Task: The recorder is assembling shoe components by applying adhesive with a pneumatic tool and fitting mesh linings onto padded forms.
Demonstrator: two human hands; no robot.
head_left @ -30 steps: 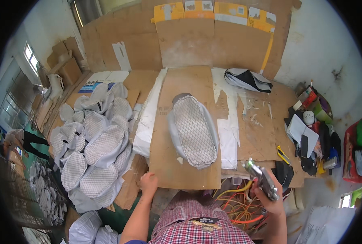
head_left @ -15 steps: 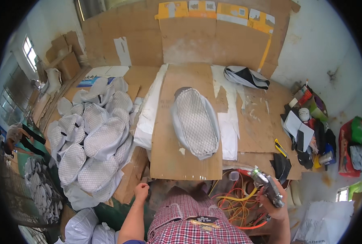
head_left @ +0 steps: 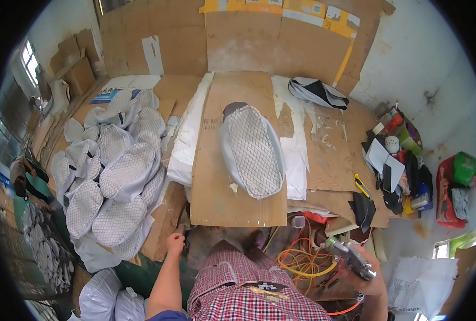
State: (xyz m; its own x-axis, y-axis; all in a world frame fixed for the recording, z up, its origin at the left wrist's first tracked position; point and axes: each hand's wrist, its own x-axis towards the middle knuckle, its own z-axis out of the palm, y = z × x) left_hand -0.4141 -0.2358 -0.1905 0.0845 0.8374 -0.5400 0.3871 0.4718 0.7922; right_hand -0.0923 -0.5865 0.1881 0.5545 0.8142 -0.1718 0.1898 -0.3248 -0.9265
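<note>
Head view: the right grip (head_left: 367,274) clasps a metal spray gun (head_left: 354,259), likely rigid and weighty, best held by its handle, mostly hidden. The left grip (head_left: 175,244) curls into a fist, apparently empty. Ahead and left of the right grip lies a soft-looking mesh cover (head_left: 253,152).

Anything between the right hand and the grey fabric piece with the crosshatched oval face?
Nothing visible blocks the space between the right hand, gripping a silver metal gun-shaped tool, and the grey fabric piece with the crosshatched oval face. A small translucent plastic cup shows near that line but seems to sit lower.
</note>
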